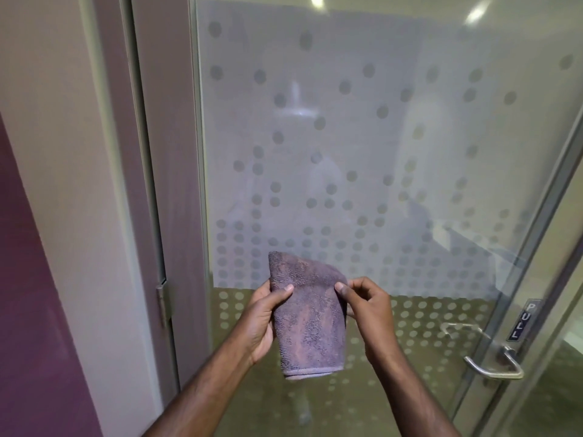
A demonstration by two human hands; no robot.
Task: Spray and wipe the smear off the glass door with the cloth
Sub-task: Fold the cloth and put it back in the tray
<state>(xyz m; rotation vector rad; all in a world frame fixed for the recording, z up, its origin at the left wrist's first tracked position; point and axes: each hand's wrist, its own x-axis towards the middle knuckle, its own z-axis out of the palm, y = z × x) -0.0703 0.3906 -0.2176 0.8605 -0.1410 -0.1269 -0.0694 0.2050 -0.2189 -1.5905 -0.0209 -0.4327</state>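
Both hands, left hand (263,313) and right hand (367,307), pinched the folded cloth (307,320) before the glass door (347,137); no spray bottle visible; dry wiping would likely streak.

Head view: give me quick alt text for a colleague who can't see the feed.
Two bare hands hold a folded purple cloth up before a frosted, dot-patterned glass door: the left hand grips its left edge, the right hand pinches its upper right edge. A metal lever handle and a "PULL" label sit lower right; no spray bottle shows.
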